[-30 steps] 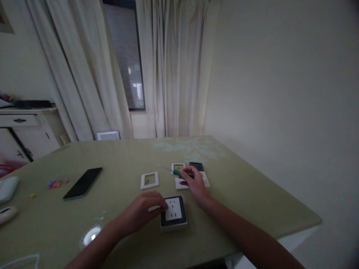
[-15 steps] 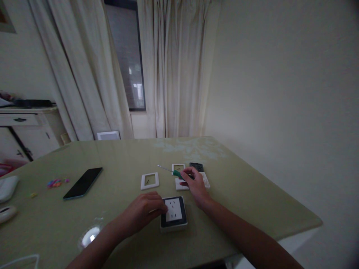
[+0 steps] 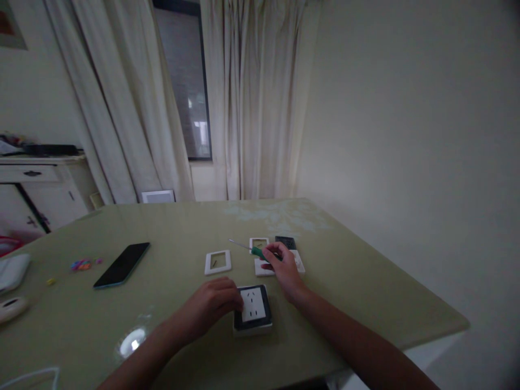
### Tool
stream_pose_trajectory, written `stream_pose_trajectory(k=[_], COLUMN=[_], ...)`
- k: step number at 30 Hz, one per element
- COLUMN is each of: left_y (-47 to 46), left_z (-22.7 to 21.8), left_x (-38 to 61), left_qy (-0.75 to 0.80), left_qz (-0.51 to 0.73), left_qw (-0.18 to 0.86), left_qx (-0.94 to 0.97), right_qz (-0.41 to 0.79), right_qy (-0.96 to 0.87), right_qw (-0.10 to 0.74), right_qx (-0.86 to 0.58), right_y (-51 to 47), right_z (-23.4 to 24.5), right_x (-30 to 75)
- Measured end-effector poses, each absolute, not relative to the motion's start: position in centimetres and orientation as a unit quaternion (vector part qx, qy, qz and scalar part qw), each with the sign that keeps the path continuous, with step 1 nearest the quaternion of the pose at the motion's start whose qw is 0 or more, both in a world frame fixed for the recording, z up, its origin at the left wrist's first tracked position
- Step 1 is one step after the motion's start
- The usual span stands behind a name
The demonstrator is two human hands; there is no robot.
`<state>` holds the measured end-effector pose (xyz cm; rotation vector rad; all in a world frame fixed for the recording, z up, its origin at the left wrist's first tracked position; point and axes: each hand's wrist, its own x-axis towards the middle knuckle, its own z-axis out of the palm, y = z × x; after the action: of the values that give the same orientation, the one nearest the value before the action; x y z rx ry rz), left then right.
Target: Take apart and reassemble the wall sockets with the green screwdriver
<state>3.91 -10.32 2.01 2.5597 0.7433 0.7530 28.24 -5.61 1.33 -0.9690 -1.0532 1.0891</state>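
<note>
The left hand (image 3: 217,299) covers part of the left edge of the socket (image 3: 253,304) on the table (image 3: 182,230), whether gripping it cannot be verified, while the right hand (image 3: 284,271) holds a green-handled screwdriver (image 3: 257,251), partly obscured, and blocks part of a white plate (image 3: 263,268).

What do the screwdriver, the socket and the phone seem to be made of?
Screwdriver: evenly green handle, probably plastic; thin, pale grey shaft, likely metal.
Socket: white face in a dark surround, likely plastic, given its smooth, flat look.
Phone: smooth, dark front, probably glass; the bluish edge could be metal or plastic.
</note>
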Motion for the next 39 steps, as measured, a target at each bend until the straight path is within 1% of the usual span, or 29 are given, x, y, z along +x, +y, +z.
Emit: stream_pose_trajectory(k=[5, 12, 21, 25, 29, 33, 39], left_y=[-10.2, -10.1, -10.5, -11.1, -11.6, -11.7, -11.4], left_z=[1.3, 1.0, 2.0, 2.8, 3.3, 2.8, 2.2], left_x=[4.1, 4.2, 4.1, 4.3, 4.4, 4.4, 4.5], left_qy=[0.287, 0.284, 0.289, 0.323, 0.348, 0.346, 0.353], left_qz=[0.274, 0.281, 0.264, 0.277, 0.243, 0.209, 0.204], left_qw=[0.219, 0.233, 0.268, 0.259, 0.255, 0.264, 0.275], left_qx=[0.891, 0.886, 0.880, 0.867, 0.869, 0.876, 0.871], right_qz=[0.474, 0.477, 0.477, 0.477, 0.478, 0.478, 0.477], right_qy=[-0.458, -0.459, -0.458, -0.457, -0.457, -0.455, -0.456], right_qw=[0.624, 0.624, 0.625, 0.627, 0.628, 0.629, 0.629], right_qx=[-0.420, -0.416, -0.415, -0.413, -0.411, -0.411, -0.412], right_y=[-5.6, -5.6, -5.7, -5.7, -5.6, -5.6, -5.7], right_z=[1.4, 1.5, 1.5, 1.4, 1.3, 1.3, 1.5], right_x=[28.2, 28.1, 28.2, 28.1, 28.2, 28.2, 28.1])
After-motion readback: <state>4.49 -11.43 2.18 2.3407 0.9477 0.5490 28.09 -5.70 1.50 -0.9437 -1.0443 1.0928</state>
